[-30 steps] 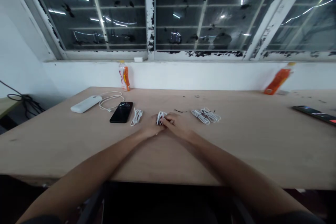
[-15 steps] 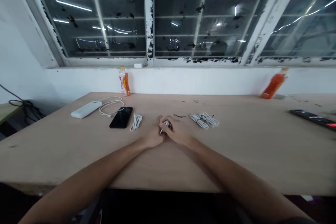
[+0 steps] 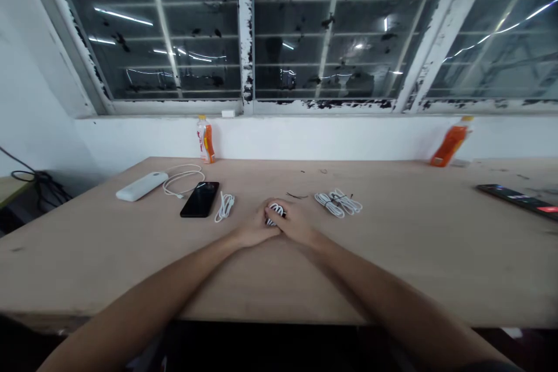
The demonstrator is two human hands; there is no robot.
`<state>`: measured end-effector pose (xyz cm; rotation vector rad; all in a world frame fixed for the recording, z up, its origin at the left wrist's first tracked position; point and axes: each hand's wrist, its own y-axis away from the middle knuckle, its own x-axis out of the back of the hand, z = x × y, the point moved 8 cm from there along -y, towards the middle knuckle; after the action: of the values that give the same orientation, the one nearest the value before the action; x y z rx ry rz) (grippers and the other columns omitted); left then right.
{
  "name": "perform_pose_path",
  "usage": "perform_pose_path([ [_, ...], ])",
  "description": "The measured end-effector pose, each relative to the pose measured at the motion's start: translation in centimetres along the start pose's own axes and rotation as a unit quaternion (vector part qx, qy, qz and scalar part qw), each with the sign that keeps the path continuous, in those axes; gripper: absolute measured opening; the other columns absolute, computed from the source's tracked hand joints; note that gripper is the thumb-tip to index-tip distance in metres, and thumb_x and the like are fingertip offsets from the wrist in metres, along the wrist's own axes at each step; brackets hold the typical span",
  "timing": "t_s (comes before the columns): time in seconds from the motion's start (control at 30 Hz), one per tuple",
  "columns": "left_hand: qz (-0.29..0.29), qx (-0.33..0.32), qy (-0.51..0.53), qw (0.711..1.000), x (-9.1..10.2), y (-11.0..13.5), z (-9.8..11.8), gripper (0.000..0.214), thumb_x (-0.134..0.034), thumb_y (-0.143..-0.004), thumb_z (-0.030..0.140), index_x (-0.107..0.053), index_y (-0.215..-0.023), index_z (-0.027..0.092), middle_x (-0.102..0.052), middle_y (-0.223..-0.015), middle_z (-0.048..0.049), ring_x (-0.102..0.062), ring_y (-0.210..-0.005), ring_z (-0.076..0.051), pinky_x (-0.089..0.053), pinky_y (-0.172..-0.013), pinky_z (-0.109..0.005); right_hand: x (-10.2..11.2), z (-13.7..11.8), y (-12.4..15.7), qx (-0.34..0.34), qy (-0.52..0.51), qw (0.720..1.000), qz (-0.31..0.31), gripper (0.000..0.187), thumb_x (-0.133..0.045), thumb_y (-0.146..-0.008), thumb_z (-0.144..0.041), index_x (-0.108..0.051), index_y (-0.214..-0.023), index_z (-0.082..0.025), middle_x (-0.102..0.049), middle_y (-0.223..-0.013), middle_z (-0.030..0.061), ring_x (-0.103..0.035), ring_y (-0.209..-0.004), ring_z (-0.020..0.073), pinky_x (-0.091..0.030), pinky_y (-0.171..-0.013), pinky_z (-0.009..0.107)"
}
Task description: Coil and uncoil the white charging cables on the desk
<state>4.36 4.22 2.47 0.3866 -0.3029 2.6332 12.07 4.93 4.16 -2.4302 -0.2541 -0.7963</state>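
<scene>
Both of my hands meet over the middle of the table, closed round a coiled white cable (image 3: 275, 213). My left hand (image 3: 255, 226) wraps it from the left, and my right hand (image 3: 297, 223) covers it from the right with the thumb across the coils. Parts of the bundle are hidden by my fingers. To the left lies a loosely folded white cable (image 3: 225, 206). On the right rest two white cable bundles (image 3: 338, 203) bound with dark ties. A few thin dark ties (image 3: 297, 195) lie just beyond my hands.
A black phone (image 3: 200, 199) and a white power bank (image 3: 142, 186) with a white cord (image 3: 183, 175) lie at the left. Two orange drink bottles (image 3: 206, 140) stand or lean by the wall. Another phone (image 3: 517, 200) lies far right on the wooden table (image 3: 418, 256).
The cable in my hands has turned, and more of its white loops show between my fingers. The view has tipped slightly. The things on the table lie as before.
</scene>
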Motion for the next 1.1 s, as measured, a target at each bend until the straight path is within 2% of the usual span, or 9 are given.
perform_pose_path([
  [0.13,-0.044,0.163,0.147,0.975,-0.6,0.2,-2.4,0.023,-0.054,-0.069,0.021,-0.055,-0.091,0.017,-0.045,-0.055,0.0064,-0.038,-0.044,-0.008,-0.030,-0.045,-0.020,0.3,1.0,-0.2,-0.027,0.010,0.999,0.020,0.020,-0.047,-0.086,-0.031,-0.063,-0.083,-0.020,-0.068,-0.080,0.0018,-0.060,-0.074,0.0155,-0.043,-0.070,0.025],
  [0.2,-0.074,0.211,0.216,0.951,-1.0,0.3,-2.9,0.015,-0.050,-0.075,0.026,-0.056,-0.082,0.014,-0.052,-0.060,0.0016,-0.042,-0.046,-0.008,-0.032,-0.046,-0.021,1.0,1.3,-0.3,-0.036,0.046,0.998,0.028,0.019,-0.047,-0.085,-0.030,-0.062,-0.079,-0.020,-0.065,-0.072,0.0004,-0.057,-0.066,0.0144,-0.041,-0.064,0.024],
  [0.33,-0.126,0.210,0.240,0.940,-1.1,0.4,-2.6,0.027,-0.055,-0.081,0.037,-0.062,-0.084,0.011,-0.064,-0.082,-0.0073,-0.052,-0.060,-0.009,-0.034,-0.050,-0.021,2.4,1.6,-0.2,-0.045,0.104,0.992,0.048,0.018,-0.049,-0.084,-0.031,-0.062,-0.078,-0.020,-0.063,-0.065,-0.0008,-0.053,-0.058,0.0128,-0.036,-0.059,0.022],
  [0.53,-0.128,0.176,0.216,0.952,-0.7,0.7,-2.2,0.040,-0.074,-0.068,0.048,-0.055,-0.080,0.014,-0.053,-0.070,0.0025,-0.044,-0.055,-0.005,-0.032,-0.051,-0.020,2.0,1.6,-0.5,-0.041,0.105,0.993,0.033,0.023,-0.051,-0.086,-0.038,-0.063,-0.079,-0.019,-0.065,-0.071,0.0004,-0.055,-0.064,0.0132,-0.038,-0.063,0.023],
  [0.67,-0.087,0.173,0.186,0.963,0.4,0.3,-2.5,0.042,-0.075,-0.066,0.048,-0.054,-0.081,0.015,-0.051,-0.070,0.0035,-0.045,-0.055,-0.006,-0.035,-0.052,-0.021,2.6,3.9,-1.3,-0.044,0.046,0.997,0.032,0.039,-0.033,-0.094,-0.041,-0.064,-0.088,-0.018,-0.067,-0.080,0.0033,-0.059,-0.074,0.0156,-0.043,-0.069,0.025],
  [0.77,-0.013,0.161,0.149,0.976,2.2,-0.5,-3.3,0.034,-0.071,-0.071,0.042,-0.056,-0.080,0.013,-0.053,-0.072,0.0018,-0.046,-0.057,-0.006,-0.033,-0.050,-0.020,5.4,7.7,-1.9,-0.101,0.141,0.980,0.096,0.037,-0.033,-0.096,-0.032,-0.065,-0.102,-0.013,-0.068,-0.094,0.0100,-0.062,-0.089,0.0194,-0.043,-0.082,0.029],
  [0.83,0.036,0.159,0.119,0.979,3.4,-1.0,-4.1,0.026,-0.063,-0.078,0.037,-0.055,-0.077,0.013,-0.050,-0.065,0.0026,-0.043,-0.054,-0.007,-0.028,-0.047,-0.019,6.3,9.8,-2.1,-0.123,0.257,0.955,0.079,0.033,-0.037,-0.092,-0.018,-0.064,-0.110,-0.011,-0.064,-0.114,0.0155,-0.058,-0.105,0.0227,-0.039,-0.092,0.031],
  [0.93,0.079,0.172,0.089,0.978,4.3,-1.5,-5.5,0.019,-0.053,-0.082,0.029,-0.051,-0.071,0.015,-0.045,-0.059,0.0039,-0.039,-0.049,-0.007,-0.025,-0.044,-0.019,5.9,12.3,-2.2,-0.146,0.363,0.920,-0.016,0.040,-0.039,-0.085,-0.004,-0.062,-0.117,-0.008,-0.060,-0.122,0.0185,-0.053,-0.114,0.0242,-0.036,-0.097,0.031],
  [1.1,0.103,0.192,0.060,0.974,4.6,-1.8,-6.0,0.020,-0.046,-0.083,0.027,-0.050,-0.067,0.016,-0.045,-0.058,0.0032,-0.039,-0.046,-0.008,-0.026,-0.042,-0.020,5.6,13.2,-2.2,-0.163,0.389,0.905,-0.058,0.031,-0.040,-0.091,-0.016,-0.069,-0.102,-0.008,-0.065,-0.110,0.0192,-0.057,-0.107,0.0256,-0.038,-0.093,0.033],
])
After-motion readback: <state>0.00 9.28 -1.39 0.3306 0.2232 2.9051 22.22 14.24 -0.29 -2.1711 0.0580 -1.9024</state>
